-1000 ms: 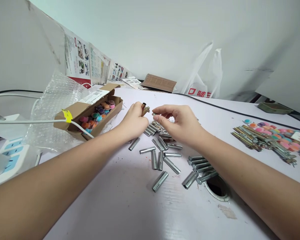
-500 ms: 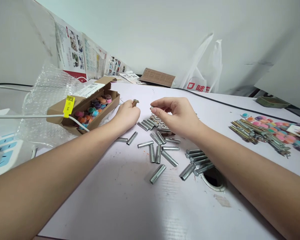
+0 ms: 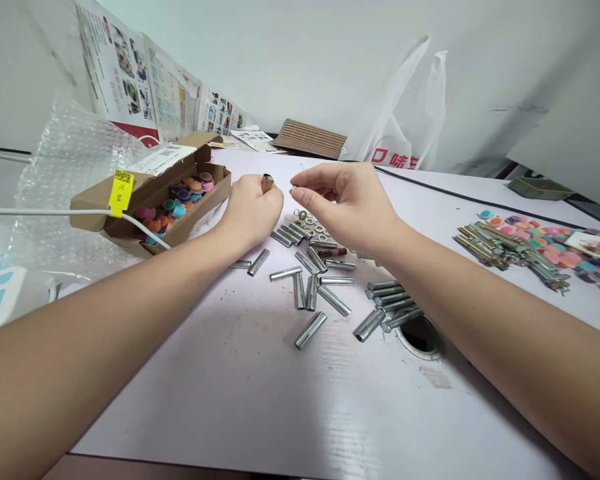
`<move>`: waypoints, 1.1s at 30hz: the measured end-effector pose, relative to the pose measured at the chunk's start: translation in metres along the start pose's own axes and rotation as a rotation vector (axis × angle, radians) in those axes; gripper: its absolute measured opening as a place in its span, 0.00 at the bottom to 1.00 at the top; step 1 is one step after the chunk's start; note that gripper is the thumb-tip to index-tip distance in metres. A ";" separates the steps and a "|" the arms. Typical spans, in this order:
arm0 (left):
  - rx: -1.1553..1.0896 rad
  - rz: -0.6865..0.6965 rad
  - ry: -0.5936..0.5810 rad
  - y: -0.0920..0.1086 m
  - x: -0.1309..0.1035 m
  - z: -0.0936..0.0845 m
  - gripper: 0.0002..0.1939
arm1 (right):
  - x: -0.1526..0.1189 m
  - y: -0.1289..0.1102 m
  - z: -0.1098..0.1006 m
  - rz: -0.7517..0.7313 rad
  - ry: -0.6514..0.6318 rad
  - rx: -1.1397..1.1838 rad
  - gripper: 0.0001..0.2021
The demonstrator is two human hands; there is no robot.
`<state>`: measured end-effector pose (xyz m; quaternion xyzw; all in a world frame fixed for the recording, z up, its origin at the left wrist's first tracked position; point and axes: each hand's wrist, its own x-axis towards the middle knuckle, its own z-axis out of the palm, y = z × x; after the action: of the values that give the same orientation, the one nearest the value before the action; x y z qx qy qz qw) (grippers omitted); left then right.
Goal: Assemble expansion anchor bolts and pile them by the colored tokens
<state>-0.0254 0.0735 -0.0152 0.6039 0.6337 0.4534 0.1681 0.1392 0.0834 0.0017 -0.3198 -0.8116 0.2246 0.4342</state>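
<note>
My left hand (image 3: 254, 210) is closed around a brass-coloured metal piece (image 3: 267, 182), whose round end sticks up above the fist. To its right, my right hand (image 3: 350, 203) pinches a tiny piece (image 3: 293, 189) between thumb and fingertips; the fingers hide most of it. The two hands are apart. Below them on the white table (image 3: 220, 380) lie several silver metal sleeves (image 3: 311, 331) and several flat washers (image 3: 321, 230). A reddish-brown rod (image 3: 333, 252) rests among the sleeves. Several silver bolts (image 3: 393, 303) are grouped under my right forearm.
An open cardboard box (image 3: 180, 230) of coloured caps and bubble wrap (image 3: 65, 200) stand at left. At right are brass-coloured and silver bolts (image 3: 505, 250) beside coloured caps (image 3: 563, 257). A round table hole (image 3: 420, 337) lies near my right forearm. A plastic bag (image 3: 395, 133) is behind.
The view has shifted slightly, so most things appear higher and further left. In my left hand, the brass-coloured piece's end now shows as an open-looking rim. Both hands keep their grips.
</note>
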 end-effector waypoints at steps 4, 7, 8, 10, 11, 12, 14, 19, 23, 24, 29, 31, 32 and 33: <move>-0.060 0.018 0.007 0.001 0.000 -0.002 0.12 | 0.003 -0.003 -0.004 0.015 0.013 0.009 0.11; -0.134 -0.003 0.001 -0.001 0.002 -0.004 0.12 | 0.006 0.003 -0.014 0.122 0.025 0.016 0.11; -0.164 -0.006 0.001 -0.002 0.002 -0.005 0.12 | 0.008 0.007 -0.018 0.175 0.026 0.019 0.11; -0.219 -0.004 0.002 -0.001 0.000 -0.006 0.11 | 0.010 0.013 -0.025 0.289 0.022 0.022 0.11; -0.248 -0.004 -0.003 0.000 -0.001 -0.007 0.11 | 0.011 0.016 -0.027 0.343 0.019 0.017 0.11; -0.282 -0.009 -0.014 0.001 -0.003 -0.007 0.11 | 0.011 0.018 -0.029 0.385 0.012 0.007 0.12; -0.359 -0.031 -0.048 0.004 -0.008 -0.005 0.14 | 0.011 0.018 -0.029 0.412 -0.025 -0.023 0.13; -0.456 -0.057 -0.127 0.006 -0.013 0.001 0.18 | 0.007 0.010 -0.018 0.324 -0.195 -0.180 0.16; -0.476 -0.044 -0.178 0.002 -0.010 0.003 0.17 | 0.010 0.015 -0.006 0.342 -0.289 -0.222 0.14; -0.475 -0.049 -0.189 0.001 -0.009 0.002 0.17 | 0.013 0.018 -0.002 0.356 -0.317 -0.240 0.13; -0.460 -0.091 -0.214 0.000 -0.007 -0.003 0.16 | 0.041 0.031 0.021 0.360 -0.425 -0.386 0.08; -0.463 -0.112 -0.209 -0.001 -0.007 -0.003 0.16 | 0.049 0.034 0.026 0.346 -0.449 -0.443 0.05; -0.460 -0.121 -0.206 -0.002 -0.006 -0.003 0.16 | 0.050 0.036 0.027 0.342 -0.461 -0.465 0.05; -0.449 -0.128 -0.199 -0.004 -0.005 -0.002 0.16 | 0.051 0.037 0.028 0.341 -0.474 -0.485 0.05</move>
<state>-0.0283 0.0684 -0.0187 0.5519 0.5343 0.5094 0.3880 0.1065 0.1428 -0.0082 -0.4828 -0.8544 0.1627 0.1024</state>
